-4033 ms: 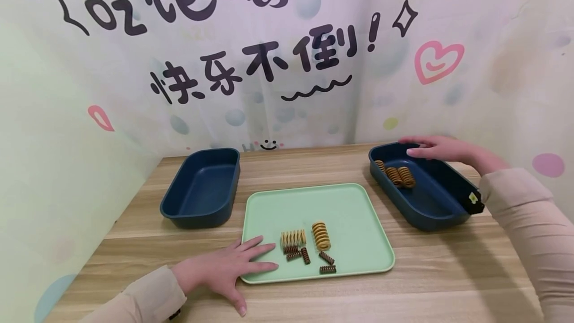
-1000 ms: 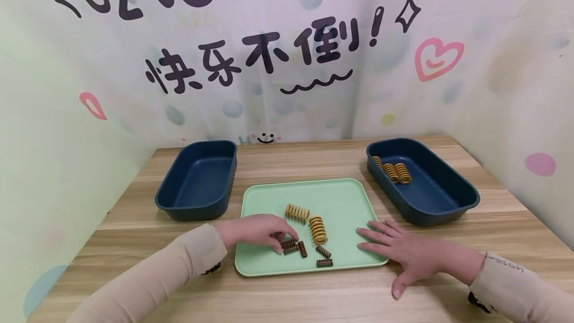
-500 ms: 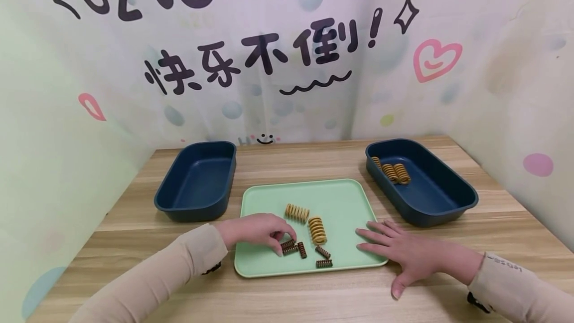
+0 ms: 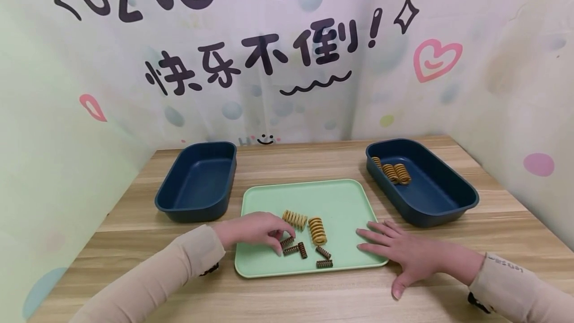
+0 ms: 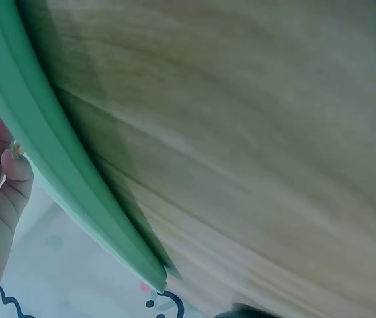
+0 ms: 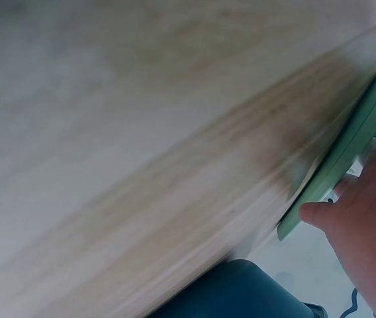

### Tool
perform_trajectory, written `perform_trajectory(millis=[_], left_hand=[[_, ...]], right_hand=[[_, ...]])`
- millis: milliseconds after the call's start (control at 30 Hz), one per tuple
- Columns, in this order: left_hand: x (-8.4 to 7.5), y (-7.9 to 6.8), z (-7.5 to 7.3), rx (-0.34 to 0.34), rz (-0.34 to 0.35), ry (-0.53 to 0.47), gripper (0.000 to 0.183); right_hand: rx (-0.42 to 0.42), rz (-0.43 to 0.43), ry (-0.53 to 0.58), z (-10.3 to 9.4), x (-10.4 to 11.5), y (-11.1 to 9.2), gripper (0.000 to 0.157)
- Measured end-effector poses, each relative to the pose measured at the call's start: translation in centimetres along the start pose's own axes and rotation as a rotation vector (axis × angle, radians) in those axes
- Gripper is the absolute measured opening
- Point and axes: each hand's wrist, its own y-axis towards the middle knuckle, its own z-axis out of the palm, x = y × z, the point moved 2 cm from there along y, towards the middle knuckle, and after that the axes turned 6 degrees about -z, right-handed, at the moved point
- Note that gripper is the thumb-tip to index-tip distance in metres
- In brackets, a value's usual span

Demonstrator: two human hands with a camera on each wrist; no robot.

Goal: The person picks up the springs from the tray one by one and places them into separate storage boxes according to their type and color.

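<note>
In the head view my left hand reaches over the left part of the green tray. Its thumb and forefinger pinch a small dark spring, which sits tilted between the fingertips. Close by lie more small dark springs, several in all, towards the tray's near side. Two larger yellow springs rest just beyond them, one partly behind my left fingers. My right hand lies with spread, straight fingers on the tray's right edge, thumb on the table. Both wrist views catch the hands beside the tray's rim.
A dark blue bin with nothing in it stands at the back left of the wooden table. Another blue bin at the back right holds several yellow springs. A printed cloth hangs behind the table.
Over four seconds, my right hand has come from the right bin to the tray's edge, and my left hand onto the springs. Just now one dark spring separated slightly from its neighbour; a yellow spring shifted.
</note>
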Motion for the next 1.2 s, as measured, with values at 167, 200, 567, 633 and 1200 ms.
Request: perform_trajectory(millis=[167, 200, 567, 633, 1200], left_hand=[[-0.1, -0.4, -0.4, -0.020, -0.017, 0.013, 0.039], [-0.1, -0.5, -0.5, -0.025, -0.019, 0.015, 0.039], [0.1, -1.2, -2.2, -0.044, -0.035, 0.006, 0.040], [0.2, -1.4, -2.6, -0.053, -0.035, 0.001, 0.040], [1.1, -3.1, -5.7, -0.168, -0.065, -0.091, 0.042]], right_hand=[[0.005, 0.005, 0.000, 0.0, 0.0, 0.0, 0.094], [0.007, 0.007, -0.001, 0.0, 0.0, 0.0, 0.093], [0.006, 0.004, -0.005, -0.1, 0.1, 0.0, 0.093], [0.006, 0.003, -0.005, -0.2, 0.1, 0.0, 0.093], [0.007, -0.005, -0.003, 0.0, 0.0, 0.0, 0.093]])
